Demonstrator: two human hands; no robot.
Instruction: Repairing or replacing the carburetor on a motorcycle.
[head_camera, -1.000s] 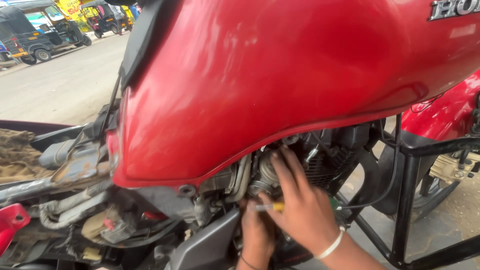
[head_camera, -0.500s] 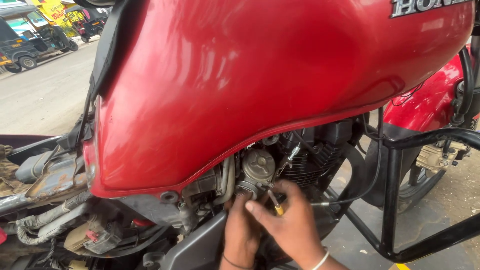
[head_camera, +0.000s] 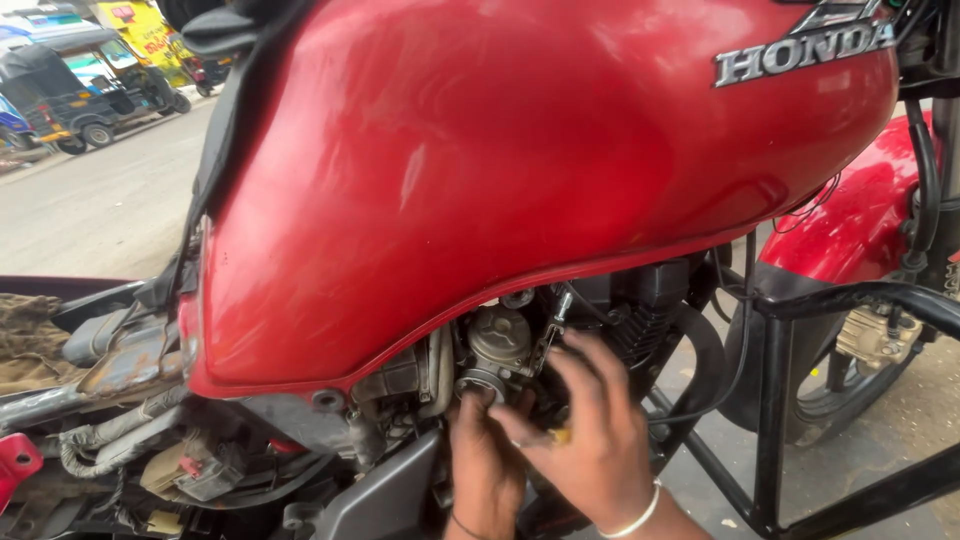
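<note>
Head view: hands (head_camera: 560, 450) hide carburetor's (head_camera: 497, 350) underside.

- Red fuel tank (head_camera: 480, 190), glossy, filling the upper frame; silver lettering at its upper right.
- Carburettor (head_camera: 497, 345), grey metal, just under the tank's lower edge.
- Left hand (head_camera: 485, 460), fingertips touching the carburettor's lower ring.
- Right hand (head_camera: 590, 440), crossing over the left, grip closed on a small yellow-handled tool (head_camera: 558, 436); white bracelet (head_camera: 633, 517) at the wrist.
- Black crash guard (head_camera: 775, 400), right.
- Parked auto-rickshaw (head_camera: 85, 90), far left on the road.
</note>
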